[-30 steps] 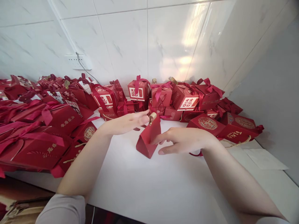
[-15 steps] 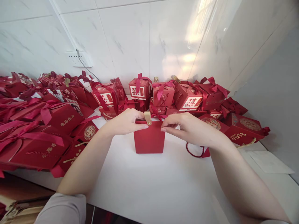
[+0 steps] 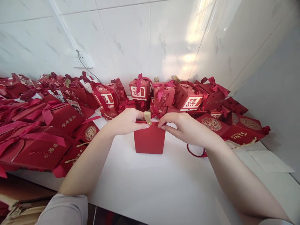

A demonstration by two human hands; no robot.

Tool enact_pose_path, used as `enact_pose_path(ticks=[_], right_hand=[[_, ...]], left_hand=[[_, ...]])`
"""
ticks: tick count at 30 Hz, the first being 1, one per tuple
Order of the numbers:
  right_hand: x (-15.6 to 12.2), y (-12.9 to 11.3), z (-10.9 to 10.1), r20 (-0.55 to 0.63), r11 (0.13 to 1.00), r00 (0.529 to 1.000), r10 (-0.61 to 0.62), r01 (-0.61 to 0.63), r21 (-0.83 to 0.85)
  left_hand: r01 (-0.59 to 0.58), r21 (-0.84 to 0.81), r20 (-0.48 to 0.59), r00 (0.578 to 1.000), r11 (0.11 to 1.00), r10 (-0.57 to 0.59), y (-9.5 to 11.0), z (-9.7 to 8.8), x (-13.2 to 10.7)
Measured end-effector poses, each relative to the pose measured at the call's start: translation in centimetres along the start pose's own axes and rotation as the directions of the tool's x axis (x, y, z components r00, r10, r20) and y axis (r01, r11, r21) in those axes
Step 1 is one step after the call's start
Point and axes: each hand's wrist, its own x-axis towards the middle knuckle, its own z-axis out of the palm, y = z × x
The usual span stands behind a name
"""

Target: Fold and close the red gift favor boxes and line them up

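A red box (image 3: 149, 140) stands upright on the white desk (image 3: 161, 184), directly in front of the person, with its flat, plain face toward the camera. A tan strap (image 3: 147, 117) loops over the top edge of the box and is fastened at the front by a round stud (image 3: 149, 123). The left hand (image 3: 124, 122) is clamped on the top edge at the left, with the thumb across the front face and its tip at the strap. The right hand (image 3: 187, 126) pinches the same edge near the right corner. The two hands are apart, one on each side of the strap. A dark red cord (image 3: 197, 156) forms a loop on the desk beside the right forearm; the item joined to it is partly hidden. Behind the box, ribbon-tied boxes (image 3: 164, 94) are stacked along the tiled wall (image 3: 124, 37). A large pile of red boxes (image 3: 67, 122) occupies the left side. A flat white sheet (image 3: 270, 161) lies at the far right.
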Motion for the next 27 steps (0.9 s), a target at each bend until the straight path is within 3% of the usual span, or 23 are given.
enact_pose_path(ticks=[3,16,23,25,27], right_hand=[[-0.1,0.0,0.0,-0.004,1.0,1.0,0.004,-0.004,-0.004],[-0.2,-0.2,-0.2,0.023,1.0,1.0,-0.019,0.019,0.0],[-0.1,-1.0,0.2,-0.017,0.986,1.0,0.025,-0.022,0.163],[-0.1,-1.0,0.2,-0.029,0.981,0.998,0.051,-0.045,0.191],[-0.1,-0.9,0.2,-0.044,0.98,0.996,0.078,-0.069,0.185]], left_hand=[[-0.01,0.048,0.044,0.999,0.999,0.007,-0.1,-0.1,0.0],[0.005,-0.008,0.086,0.996,1.0,-0.005,-0.5,-0.1,0.1],[-0.046,-0.073,0.176,0.983,0.996,0.058,-0.3,0.3,0.1],[-0.091,-0.051,0.133,0.986,0.995,0.097,-0.3,0.8,0.2],[-0.075,0.062,-0.065,0.995,0.995,0.079,-0.2,1.3,0.2]])
